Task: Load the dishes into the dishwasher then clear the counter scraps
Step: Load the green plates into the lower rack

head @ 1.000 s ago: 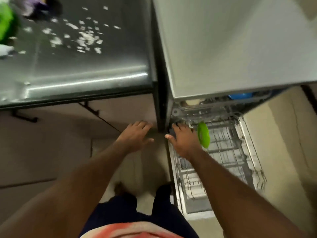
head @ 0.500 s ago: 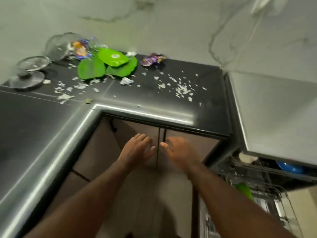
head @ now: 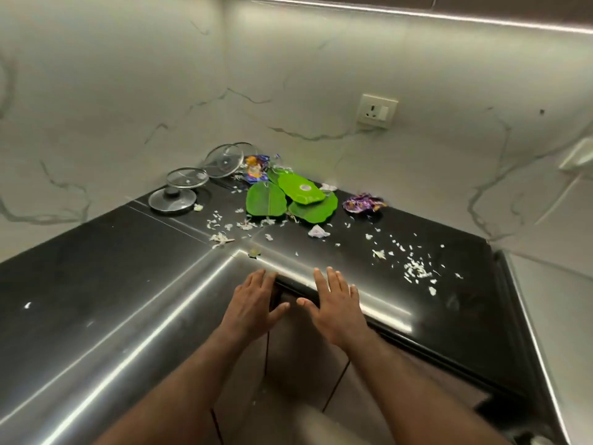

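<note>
Plates [head: 266,199] lie untouched; left grip [head: 253,306], right grip [head: 335,305] spread empty.

Dim overall; LED strip [head: 417,12] up top throws hard glare along the table [head: 337,284] edge; wide-angle bending, soft corners.

No lettering is legible: the print on the two crumpled wrappers [head: 255,168] far back on the counter [head: 96,268] is too blurred.
</note>
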